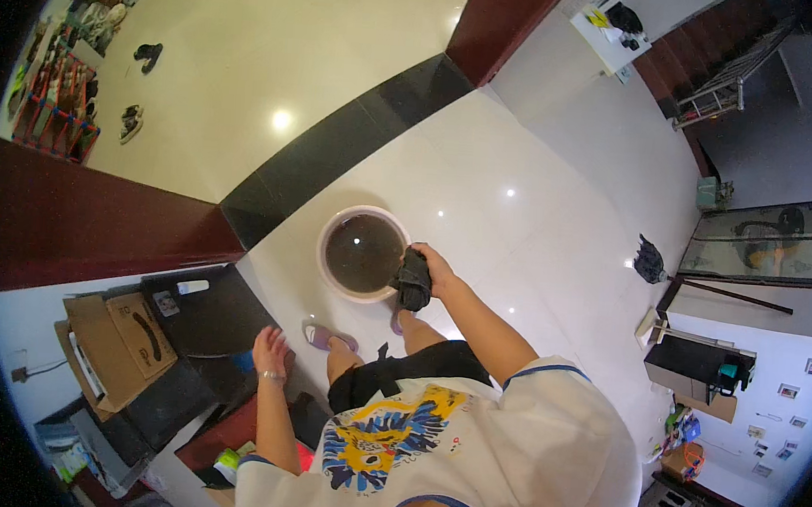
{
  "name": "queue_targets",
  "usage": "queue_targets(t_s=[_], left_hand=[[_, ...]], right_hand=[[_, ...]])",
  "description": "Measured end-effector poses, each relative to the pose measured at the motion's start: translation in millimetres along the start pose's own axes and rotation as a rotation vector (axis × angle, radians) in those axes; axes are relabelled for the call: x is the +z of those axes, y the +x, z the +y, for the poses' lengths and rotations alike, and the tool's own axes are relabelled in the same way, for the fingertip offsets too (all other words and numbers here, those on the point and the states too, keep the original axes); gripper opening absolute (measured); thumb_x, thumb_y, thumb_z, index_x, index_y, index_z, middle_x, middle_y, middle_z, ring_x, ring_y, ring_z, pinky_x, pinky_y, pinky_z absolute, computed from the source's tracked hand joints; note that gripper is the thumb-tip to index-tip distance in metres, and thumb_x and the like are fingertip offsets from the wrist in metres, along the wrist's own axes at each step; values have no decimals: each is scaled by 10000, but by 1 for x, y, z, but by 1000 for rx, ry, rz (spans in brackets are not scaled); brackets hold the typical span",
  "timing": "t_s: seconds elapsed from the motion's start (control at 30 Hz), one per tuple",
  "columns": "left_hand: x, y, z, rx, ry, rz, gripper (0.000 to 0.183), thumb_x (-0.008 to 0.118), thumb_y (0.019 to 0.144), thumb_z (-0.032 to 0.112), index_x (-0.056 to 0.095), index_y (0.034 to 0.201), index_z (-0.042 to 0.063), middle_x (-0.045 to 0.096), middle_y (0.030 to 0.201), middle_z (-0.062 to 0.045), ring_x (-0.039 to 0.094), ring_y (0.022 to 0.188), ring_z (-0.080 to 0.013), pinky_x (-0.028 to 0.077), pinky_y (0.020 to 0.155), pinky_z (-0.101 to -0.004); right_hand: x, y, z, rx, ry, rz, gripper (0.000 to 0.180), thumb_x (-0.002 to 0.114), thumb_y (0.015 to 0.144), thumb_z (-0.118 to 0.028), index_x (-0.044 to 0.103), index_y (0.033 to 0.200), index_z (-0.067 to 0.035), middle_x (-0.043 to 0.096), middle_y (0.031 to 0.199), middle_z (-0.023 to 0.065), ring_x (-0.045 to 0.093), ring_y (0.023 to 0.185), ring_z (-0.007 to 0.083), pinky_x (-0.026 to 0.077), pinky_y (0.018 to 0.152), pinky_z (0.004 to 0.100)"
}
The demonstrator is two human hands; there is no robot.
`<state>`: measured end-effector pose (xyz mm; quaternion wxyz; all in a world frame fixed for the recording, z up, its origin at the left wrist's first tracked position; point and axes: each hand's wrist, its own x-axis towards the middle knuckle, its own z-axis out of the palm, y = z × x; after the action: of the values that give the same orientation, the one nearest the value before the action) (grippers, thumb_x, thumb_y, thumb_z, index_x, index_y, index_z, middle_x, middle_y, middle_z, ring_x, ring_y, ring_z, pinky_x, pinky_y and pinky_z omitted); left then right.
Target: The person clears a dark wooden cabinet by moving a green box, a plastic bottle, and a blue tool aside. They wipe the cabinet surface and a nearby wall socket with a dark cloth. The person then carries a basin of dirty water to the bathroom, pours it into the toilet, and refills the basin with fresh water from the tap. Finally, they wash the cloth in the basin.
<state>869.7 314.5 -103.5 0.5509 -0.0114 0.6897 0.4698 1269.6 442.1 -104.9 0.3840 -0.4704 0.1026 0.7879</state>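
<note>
A dark, bunched cloth [414,282] is gripped in my right hand [436,268], just over the right side of a round pale pink basin [323,251]. Murky dark water [363,261] fills much of the basin, which stands on the white tiled floor. Off to the left, my left hand [271,352] is raised with its fingers apart and nothing in it. It is nearest to the black-topped furniture [225,311]; whether it touches that cannot be told.
A cardboard box [134,351] and a white bottle [193,287] rest on the black surface. A dark threshold strip [357,140] crosses the floor beyond the basin. Shoes [131,123] lie near a rack [58,123] at far left. A black bag [649,260] is at right.
</note>
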Motion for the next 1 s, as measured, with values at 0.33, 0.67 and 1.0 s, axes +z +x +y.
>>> queue_targets(t_s=[0.33, 0.67, 1.0], left_hand=[[146, 37, -26, -198, 534, -298, 337, 584, 875, 312, 543, 1111, 76, 604, 994, -65, 605, 840, -189, 473, 686, -304], [107, 290, -164, -266, 865, -129, 291, 578, 867, 338, 560, 1016, 88, 585, 799, -23, 567, 702, -135, 459, 584, -282], [85, 500, -285, 25, 1034, 12, 478, 505, 908, 382, 517, 1194, 0, 554, 1142, -135, 520, 1035, -253, 404, 883, -380]], right_hand=[[-88, 6, -45, -64, 65, 118, 255, 590, 792, -229, 587, 897, 4, 631, 782, 153, 635, 674, 280, 561, 644, 426], [-214, 193, -4, 0, -481, 696, 415, 722, 747, -352, 623, 865, 34, 606, 763, 95, 592, 622, 198, 493, 552, 356], [-319, 423, 57, 19, -641, 600, 490, 643, 777, -192, 537, 1207, 18, 628, 995, 138, 607, 851, 191, 501, 695, 308]])
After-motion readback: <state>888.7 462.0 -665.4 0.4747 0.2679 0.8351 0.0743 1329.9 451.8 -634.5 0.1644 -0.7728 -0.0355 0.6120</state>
